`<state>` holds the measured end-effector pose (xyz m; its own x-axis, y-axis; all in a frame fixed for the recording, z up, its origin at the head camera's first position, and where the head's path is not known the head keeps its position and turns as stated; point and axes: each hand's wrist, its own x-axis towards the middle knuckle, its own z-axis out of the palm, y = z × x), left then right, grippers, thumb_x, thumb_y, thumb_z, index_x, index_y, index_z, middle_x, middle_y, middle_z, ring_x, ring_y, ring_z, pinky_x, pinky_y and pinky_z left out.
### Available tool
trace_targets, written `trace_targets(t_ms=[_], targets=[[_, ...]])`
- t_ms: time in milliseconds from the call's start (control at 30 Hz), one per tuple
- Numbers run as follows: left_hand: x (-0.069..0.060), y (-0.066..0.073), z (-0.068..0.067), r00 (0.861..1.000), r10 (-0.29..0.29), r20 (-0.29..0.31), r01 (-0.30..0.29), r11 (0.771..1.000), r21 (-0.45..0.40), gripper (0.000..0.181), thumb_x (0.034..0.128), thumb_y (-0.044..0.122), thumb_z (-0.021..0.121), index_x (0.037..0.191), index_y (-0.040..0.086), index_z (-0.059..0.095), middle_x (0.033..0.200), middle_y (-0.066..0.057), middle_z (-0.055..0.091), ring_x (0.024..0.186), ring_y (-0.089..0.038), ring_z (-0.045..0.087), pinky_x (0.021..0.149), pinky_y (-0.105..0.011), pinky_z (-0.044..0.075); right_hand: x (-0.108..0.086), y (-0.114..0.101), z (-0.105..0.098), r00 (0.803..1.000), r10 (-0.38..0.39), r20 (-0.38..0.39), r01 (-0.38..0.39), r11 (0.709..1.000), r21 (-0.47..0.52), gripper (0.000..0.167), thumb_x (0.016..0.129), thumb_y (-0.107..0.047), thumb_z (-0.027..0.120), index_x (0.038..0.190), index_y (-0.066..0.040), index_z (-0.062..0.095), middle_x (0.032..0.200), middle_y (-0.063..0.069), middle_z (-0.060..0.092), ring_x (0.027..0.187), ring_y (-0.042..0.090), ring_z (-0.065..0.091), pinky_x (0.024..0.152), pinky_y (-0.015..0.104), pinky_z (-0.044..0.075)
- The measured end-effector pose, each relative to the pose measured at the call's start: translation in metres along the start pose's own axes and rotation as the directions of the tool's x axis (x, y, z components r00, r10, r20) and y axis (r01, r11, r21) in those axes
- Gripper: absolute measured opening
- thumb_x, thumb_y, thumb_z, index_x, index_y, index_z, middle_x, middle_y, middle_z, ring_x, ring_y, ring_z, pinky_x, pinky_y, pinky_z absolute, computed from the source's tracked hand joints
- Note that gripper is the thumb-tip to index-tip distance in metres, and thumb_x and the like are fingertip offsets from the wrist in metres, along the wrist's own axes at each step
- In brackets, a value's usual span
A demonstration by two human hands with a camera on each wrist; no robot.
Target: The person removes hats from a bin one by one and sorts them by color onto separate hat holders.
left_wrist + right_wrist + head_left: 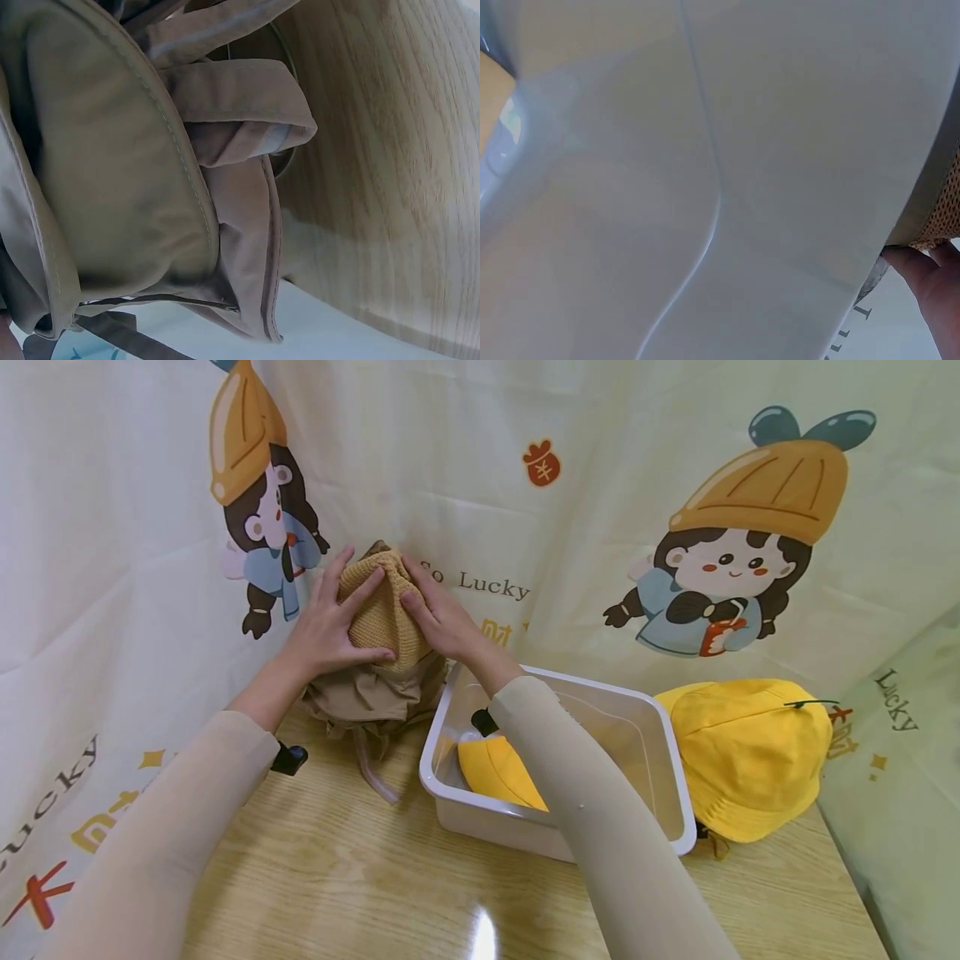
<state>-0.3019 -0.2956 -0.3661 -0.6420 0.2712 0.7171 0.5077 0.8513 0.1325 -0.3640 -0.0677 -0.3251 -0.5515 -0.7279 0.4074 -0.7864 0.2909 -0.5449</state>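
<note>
A tan knitted hat (386,618) is held up between both hands, its top creased and bunched. Against its left side my left hand (326,622) lies with spread, fairly straight fingers, the thumb along the lower front. My right hand (442,614) grips the right side, thumb in front and the other fingers mostly hidden behind. In the right wrist view, the right hand (934,289) appears at the edge, holding the knitted material (946,206). Directly below sits a brown cloth item (375,693) with a dangling strap; stitched panels of this brown cloth (112,157) fill much of the left wrist view.
A white plastic bin (498,806) stands right of the brown cloth, with a yellow cloth piece (502,772) inside. Beyond it is a yellow bucket hat (750,760) with a dark cord. Printed curtains (465,460) enclose the wooden table (337,877).
</note>
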Motion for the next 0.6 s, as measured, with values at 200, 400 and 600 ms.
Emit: trace_targets(t_ms=[200,400,600], targets=[[0.001,-0.0038,0.0009,1.0,0.003,0.028,-0.003,1.0,0.006,0.111,0.0628,0.098,0.049,0.157,0.049,0.015,0.165,-0.016,0.004,0.148,-0.044,0.015,0.106,-0.067,0.029,0.0024,0.0026,0.0005,1.0,-0.007,-0.004,0.007,1.0,-0.022,0.067,0.103,-0.049,0.021,0.162,-0.019,0.011,0.167,0.007,0.018,0.15,0.012,0.019,0.12,0.024,0.018],[-0.0003,-0.0065,0.0016,0.998,0.0,0.056,0.0,1.0,-0.004,0.11,0.0639,0.097,0.048,0.157,0.049,0.015,0.165,-0.016,0.004,0.147,-0.047,0.017,0.105,-0.069,0.032,0.0037,0.0047,0.0011,0.999,0.019,0.029,-0.018,1.0,-0.018,0.061,0.107,-0.038,0.028,0.162,-0.021,0.007,0.168,0.005,0.012,0.152,0.014,0.013,0.122,0.03,0.016],[-0.0025,-0.0091,0.0022,0.995,-0.016,0.094,0.017,1.0,-0.014,0.109,0.0649,0.097,0.046,0.157,0.049,0.014,0.167,-0.011,-0.001,0.146,-0.047,0.018,0.104,-0.07,0.034,0.0048,0.0068,0.0031,0.999,0.005,0.044,-0.005,1.0,-0.017,0.066,0.104,-0.042,0.024,0.162,-0.016,0.007,0.167,0.01,0.012,0.153,0.025,0.014,0.123,0.036,0.017]])
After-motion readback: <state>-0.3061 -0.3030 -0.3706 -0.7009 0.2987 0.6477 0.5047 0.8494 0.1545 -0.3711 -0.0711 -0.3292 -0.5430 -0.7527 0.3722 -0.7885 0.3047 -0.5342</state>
